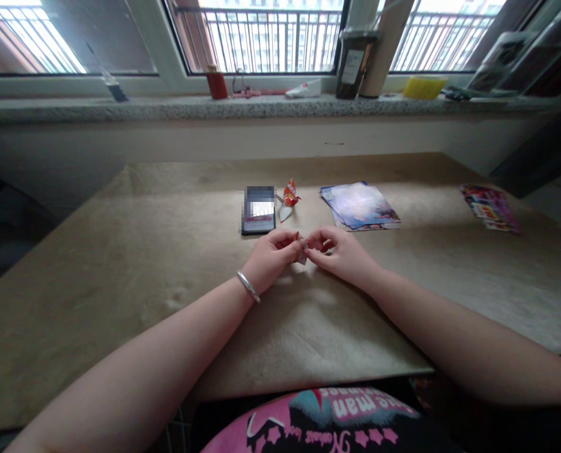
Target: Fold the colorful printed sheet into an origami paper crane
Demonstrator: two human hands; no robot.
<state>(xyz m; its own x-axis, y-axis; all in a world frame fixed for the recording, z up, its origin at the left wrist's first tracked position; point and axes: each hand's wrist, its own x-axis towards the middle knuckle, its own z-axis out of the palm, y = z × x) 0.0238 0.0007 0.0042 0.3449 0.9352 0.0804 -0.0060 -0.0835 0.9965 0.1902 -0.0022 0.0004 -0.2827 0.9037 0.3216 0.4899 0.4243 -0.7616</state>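
Observation:
Over the near middle of the table, my left hand [271, 255], with a silver bangle at the wrist, pinches a small crinkled wrapper [303, 257] with bits of red and pale foil. My right hand [337, 253] meets it from the other side, thumb and fingertips closed on the wrapper's edge. Fingers hide most of it, so I cannot tell what is inside. Just beyond the hands lies an opened red and silver wrapper [289, 194]. To its left rests a dark phone [259, 210], its screen partly blurred out.
A loose stack of glossy picture cards [360, 204] lies right of centre on the brown-covered table [133, 264]. More colourful cards [490, 207] are fanned at the far right. Behind, the stone windowsill [167, 109] carries a red candle-like jar [216, 85], a dark container [354, 66] and a yellow sponge-like block [424, 88].

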